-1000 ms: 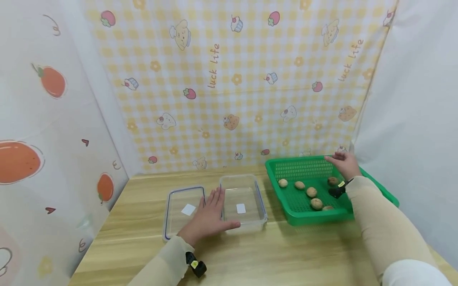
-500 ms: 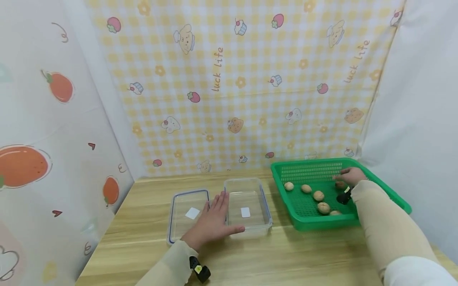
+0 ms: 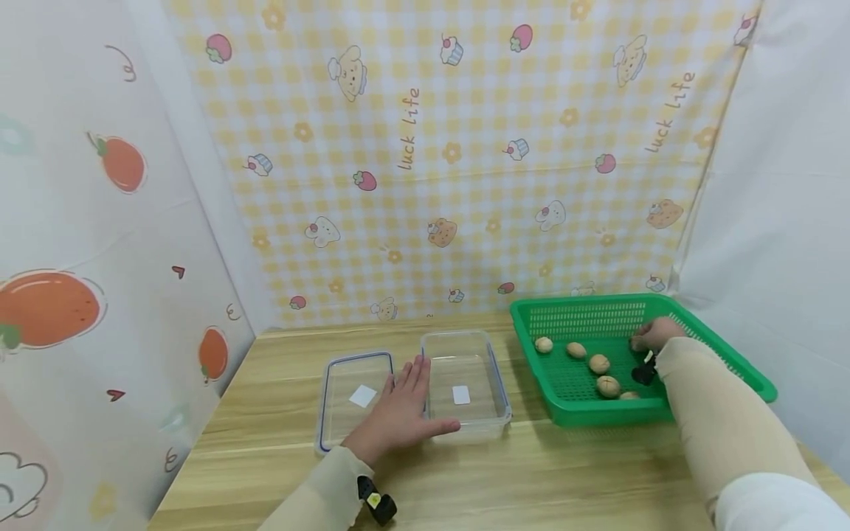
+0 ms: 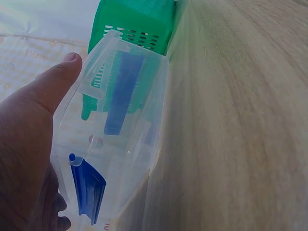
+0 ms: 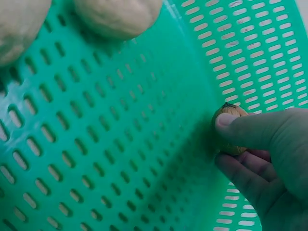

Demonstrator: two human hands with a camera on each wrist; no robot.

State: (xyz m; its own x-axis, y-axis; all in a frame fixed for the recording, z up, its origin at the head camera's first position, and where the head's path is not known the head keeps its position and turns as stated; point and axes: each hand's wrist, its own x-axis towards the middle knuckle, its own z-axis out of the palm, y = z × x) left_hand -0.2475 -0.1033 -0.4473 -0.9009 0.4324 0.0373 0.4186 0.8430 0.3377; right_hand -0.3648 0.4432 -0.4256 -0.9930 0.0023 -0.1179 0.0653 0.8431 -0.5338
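My right hand [image 3: 660, 333] reaches into the green basket [image 3: 553, 398] and pinches a walnut [image 5: 235, 115] between thumb and fingers, close to the basket's perforated side in the right wrist view. Several other walnuts [image 3: 599, 363] lie on the basket floor to its left. My left hand [image 3: 401, 413], fingers straight and thumb spread, rests at the left side of a clear plastic container [image 3: 478, 369] with a white label inside. Under and beside that hand lies a clear lid [image 3: 339, 413] with a blue seal. Blue clips [image 4: 87, 187] show on the container in the left wrist view.
Everything stands on a wooden table [image 3: 265, 413]. A checked, patterned cloth [image 3: 465, 184] hangs behind it, with white sheets [image 3: 783, 221] at the sides. The basket's raised rim surrounds the walnuts.
My right hand has come down from above the basket's back rim into the basket and taken hold of a walnut. The left hand stays at the container; the head view has shifted slightly.
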